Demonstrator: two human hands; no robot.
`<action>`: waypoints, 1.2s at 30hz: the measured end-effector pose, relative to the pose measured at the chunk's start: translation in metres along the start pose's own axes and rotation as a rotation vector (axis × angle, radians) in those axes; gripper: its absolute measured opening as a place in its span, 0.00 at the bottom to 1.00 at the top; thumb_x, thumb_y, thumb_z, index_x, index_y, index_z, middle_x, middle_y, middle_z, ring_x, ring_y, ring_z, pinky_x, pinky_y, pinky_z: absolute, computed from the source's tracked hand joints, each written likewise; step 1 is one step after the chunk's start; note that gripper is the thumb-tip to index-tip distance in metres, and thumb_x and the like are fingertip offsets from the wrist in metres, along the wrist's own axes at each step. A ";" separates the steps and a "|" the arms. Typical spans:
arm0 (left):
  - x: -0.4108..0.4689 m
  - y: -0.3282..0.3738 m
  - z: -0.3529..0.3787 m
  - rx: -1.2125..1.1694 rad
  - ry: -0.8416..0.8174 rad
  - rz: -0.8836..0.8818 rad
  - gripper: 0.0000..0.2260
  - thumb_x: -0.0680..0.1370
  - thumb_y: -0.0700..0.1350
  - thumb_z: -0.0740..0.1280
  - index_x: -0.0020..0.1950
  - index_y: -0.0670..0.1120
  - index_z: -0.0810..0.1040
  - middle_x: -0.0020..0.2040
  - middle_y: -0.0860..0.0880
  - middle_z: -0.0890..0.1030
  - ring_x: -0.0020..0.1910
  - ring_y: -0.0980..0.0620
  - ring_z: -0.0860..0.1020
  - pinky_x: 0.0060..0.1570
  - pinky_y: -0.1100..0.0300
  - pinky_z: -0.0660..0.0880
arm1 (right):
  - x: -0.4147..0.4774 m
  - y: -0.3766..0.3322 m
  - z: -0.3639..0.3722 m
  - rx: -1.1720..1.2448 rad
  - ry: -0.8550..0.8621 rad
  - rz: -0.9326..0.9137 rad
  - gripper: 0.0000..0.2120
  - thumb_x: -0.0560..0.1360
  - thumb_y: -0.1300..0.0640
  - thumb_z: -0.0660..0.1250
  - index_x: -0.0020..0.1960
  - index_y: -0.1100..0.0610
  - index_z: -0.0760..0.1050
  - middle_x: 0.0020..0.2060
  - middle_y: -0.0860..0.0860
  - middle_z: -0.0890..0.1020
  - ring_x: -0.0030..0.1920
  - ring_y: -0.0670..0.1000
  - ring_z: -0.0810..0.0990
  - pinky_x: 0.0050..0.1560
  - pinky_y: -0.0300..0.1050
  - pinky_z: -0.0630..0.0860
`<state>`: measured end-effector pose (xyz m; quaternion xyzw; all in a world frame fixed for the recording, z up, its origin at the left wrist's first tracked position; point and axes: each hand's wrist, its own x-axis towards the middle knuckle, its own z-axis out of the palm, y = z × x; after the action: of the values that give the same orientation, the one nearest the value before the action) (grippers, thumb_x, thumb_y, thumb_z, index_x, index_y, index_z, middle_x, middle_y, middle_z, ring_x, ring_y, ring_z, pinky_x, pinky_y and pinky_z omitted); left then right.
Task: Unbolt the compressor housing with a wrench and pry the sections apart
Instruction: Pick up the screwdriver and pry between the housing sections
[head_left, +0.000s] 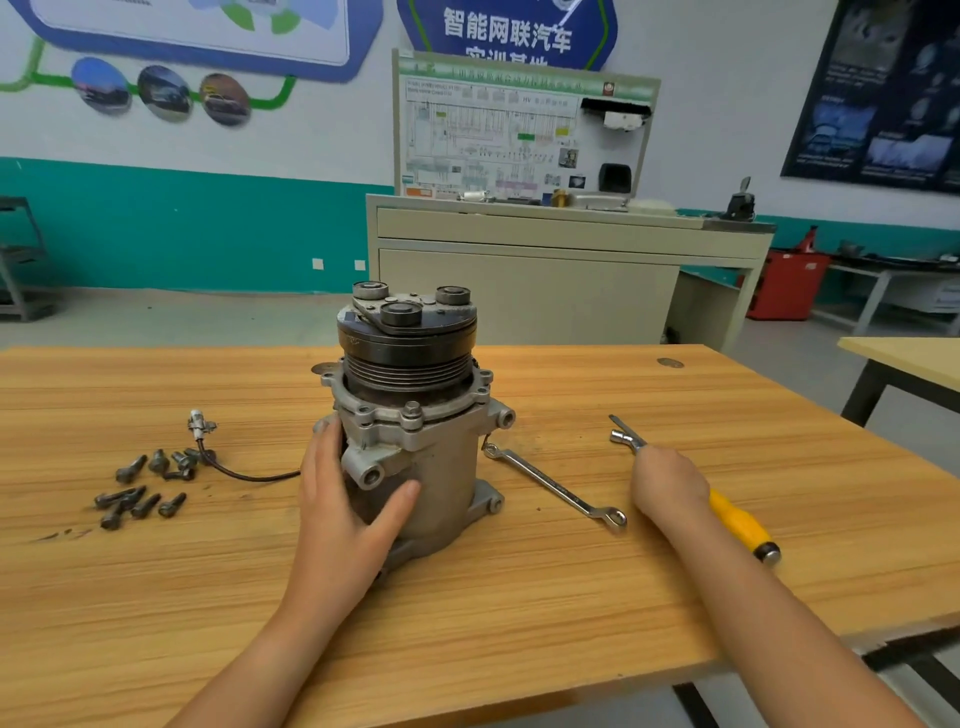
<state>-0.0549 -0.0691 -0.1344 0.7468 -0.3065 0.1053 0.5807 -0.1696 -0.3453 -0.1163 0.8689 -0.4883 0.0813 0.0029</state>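
The grey cast-metal compressor housing (441, 467), topped by a black grooved pulley, stands upright at frame centre on the wood-grain worktop (519, 597). The left hand (343, 509) grips its left flank, thumb across the front. Its fingers (326, 434) wrap rearward and are mostly hidden. The right hand (670, 480), at centre right, covers the middle of a yellow-handled metal tool (740, 522). Its fingers are concealed, so grip cannot be confirmed. A silver combination wrench (553, 483) lies between housing and right hand. Loose dark bolts (140, 488) lie at left.

Head cam, fwd/down, close over table (156, 597).
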 end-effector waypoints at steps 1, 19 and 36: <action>-0.002 0.000 -0.002 0.012 0.013 0.012 0.37 0.72 0.48 0.71 0.76 0.52 0.54 0.77 0.51 0.55 0.75 0.55 0.52 0.71 0.57 0.53 | 0.004 -0.003 0.000 0.010 -0.020 -0.007 0.15 0.77 0.66 0.53 0.60 0.60 0.73 0.57 0.56 0.77 0.57 0.55 0.76 0.50 0.44 0.73; 0.047 0.117 -0.061 -0.272 0.093 0.489 0.22 0.74 0.53 0.59 0.66 0.61 0.58 0.66 0.61 0.66 0.65 0.62 0.69 0.64 0.66 0.67 | -0.127 -0.124 -0.150 1.561 0.015 -0.801 0.08 0.73 0.64 0.67 0.45 0.50 0.76 0.39 0.47 0.84 0.42 0.41 0.82 0.41 0.31 0.76; 0.107 0.167 -0.063 -0.100 -0.258 0.626 0.09 0.83 0.40 0.54 0.56 0.48 0.72 0.45 0.51 0.79 0.45 0.53 0.79 0.46 0.65 0.74 | -0.114 -0.146 -0.131 1.415 0.218 -0.684 0.06 0.72 0.59 0.70 0.44 0.50 0.74 0.37 0.45 0.82 0.39 0.35 0.79 0.39 0.24 0.71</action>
<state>-0.0546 -0.0696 0.0735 0.5944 -0.5965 0.1680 0.5124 -0.1222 -0.1608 0.0070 0.7533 -0.0237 0.4516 -0.4775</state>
